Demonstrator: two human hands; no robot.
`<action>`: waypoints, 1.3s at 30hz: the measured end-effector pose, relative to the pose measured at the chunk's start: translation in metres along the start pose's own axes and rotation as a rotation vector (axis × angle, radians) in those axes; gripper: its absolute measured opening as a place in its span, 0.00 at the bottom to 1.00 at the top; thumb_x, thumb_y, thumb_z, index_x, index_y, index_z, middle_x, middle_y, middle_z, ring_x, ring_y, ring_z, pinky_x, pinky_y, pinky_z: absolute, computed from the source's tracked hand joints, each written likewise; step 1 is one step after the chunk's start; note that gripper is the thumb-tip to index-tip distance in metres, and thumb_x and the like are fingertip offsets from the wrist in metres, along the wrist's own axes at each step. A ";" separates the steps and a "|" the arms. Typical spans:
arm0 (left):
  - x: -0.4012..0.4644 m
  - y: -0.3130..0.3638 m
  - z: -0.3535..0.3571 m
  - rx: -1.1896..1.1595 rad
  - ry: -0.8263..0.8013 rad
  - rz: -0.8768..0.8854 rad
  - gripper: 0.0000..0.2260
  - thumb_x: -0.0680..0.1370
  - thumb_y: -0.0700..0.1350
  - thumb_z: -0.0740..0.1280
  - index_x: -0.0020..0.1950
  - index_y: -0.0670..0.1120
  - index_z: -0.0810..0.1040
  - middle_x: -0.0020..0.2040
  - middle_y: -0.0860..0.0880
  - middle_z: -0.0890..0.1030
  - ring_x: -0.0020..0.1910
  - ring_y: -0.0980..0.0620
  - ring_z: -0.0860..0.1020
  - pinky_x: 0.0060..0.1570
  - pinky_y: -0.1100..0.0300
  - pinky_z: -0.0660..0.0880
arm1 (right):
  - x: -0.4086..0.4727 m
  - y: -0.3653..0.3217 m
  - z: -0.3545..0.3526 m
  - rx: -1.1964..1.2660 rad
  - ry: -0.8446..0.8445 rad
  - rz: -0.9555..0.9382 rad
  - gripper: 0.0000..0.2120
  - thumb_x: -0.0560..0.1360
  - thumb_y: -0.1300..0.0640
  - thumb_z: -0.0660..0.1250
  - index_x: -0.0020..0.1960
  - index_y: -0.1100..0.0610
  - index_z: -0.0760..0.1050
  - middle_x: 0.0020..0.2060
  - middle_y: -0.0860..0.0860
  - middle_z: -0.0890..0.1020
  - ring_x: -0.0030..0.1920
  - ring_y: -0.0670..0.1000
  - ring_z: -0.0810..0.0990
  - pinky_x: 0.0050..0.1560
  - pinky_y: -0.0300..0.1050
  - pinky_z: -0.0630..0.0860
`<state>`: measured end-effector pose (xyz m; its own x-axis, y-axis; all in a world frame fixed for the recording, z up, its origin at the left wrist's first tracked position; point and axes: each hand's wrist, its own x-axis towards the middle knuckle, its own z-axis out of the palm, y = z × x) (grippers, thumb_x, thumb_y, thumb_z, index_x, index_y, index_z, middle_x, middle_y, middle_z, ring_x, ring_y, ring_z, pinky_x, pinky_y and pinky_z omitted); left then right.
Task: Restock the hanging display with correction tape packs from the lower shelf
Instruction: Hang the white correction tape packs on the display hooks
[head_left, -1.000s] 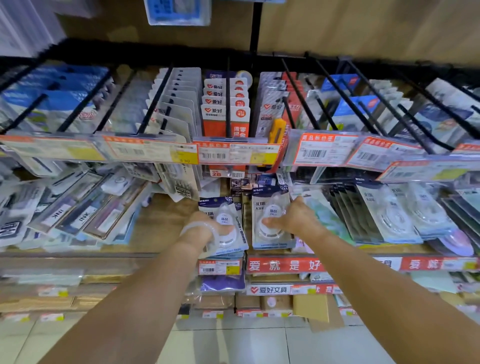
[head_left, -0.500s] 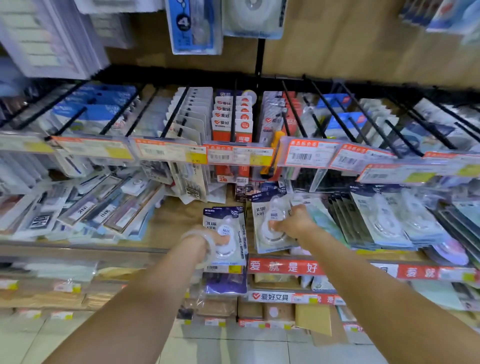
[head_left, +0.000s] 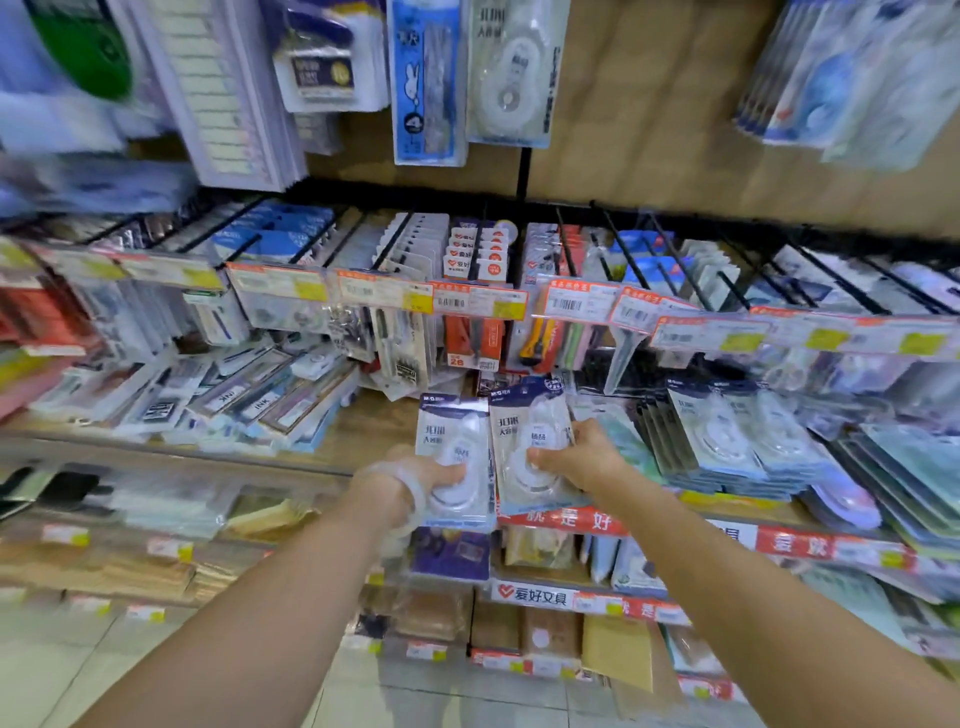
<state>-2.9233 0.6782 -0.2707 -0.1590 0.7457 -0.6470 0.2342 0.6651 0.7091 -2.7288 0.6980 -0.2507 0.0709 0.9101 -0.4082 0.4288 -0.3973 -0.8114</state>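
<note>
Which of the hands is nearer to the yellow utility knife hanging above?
Right. The right hand is almost below the yellow utility knife; the left hand is lower and further left.

1. Both bare forearms reach forward and upward from the bottom corners of the view, converging toward the middle.
2. The left hand (head_left: 415, 480) has its thumb laid across the front of a white-and-blue blister pack of correction tape (head_left: 457, 462); the remaining fingers are hidden behind it, so the grip is a pinch near the pack's lower half.
3. A translucent pale bangle (head_left: 402, 499) circles the left wrist.
4. The right hand (head_left: 582, 457) holds a second, similar correction tape pack (head_left: 530, 447), thumb on the front, fingers curled round its right edge.
5. The two hands are level, near each other, not touching.
</note>
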 end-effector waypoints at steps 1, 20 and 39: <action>-0.004 -0.002 -0.002 -0.009 0.019 0.018 0.27 0.74 0.50 0.71 0.67 0.36 0.70 0.58 0.42 0.77 0.51 0.47 0.76 0.53 0.57 0.68 | -0.006 0.000 -0.002 0.003 -0.004 -0.014 0.28 0.72 0.55 0.72 0.65 0.61 0.62 0.38 0.49 0.72 0.32 0.44 0.70 0.22 0.35 0.65; -0.115 0.080 -0.049 -0.413 0.011 0.534 0.34 0.60 0.42 0.80 0.63 0.43 0.72 0.56 0.44 0.81 0.52 0.45 0.81 0.60 0.48 0.74 | -0.087 -0.097 -0.059 0.238 0.027 -0.466 0.23 0.70 0.58 0.74 0.56 0.56 0.63 0.45 0.50 0.77 0.39 0.47 0.78 0.29 0.36 0.74; -0.118 0.190 -0.101 -0.487 0.124 0.801 0.15 0.67 0.35 0.76 0.51 0.41 0.77 0.49 0.42 0.83 0.47 0.43 0.82 0.49 0.50 0.78 | -0.065 -0.215 -0.081 0.330 0.107 -0.739 0.23 0.71 0.59 0.73 0.58 0.53 0.63 0.53 0.52 0.77 0.49 0.49 0.79 0.35 0.35 0.74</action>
<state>-2.9574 0.7202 -0.0312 -0.2315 0.9679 0.0976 -0.1039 -0.1244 0.9868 -2.7527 0.7336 -0.0153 -0.0335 0.9504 0.3091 0.1127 0.3109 -0.9437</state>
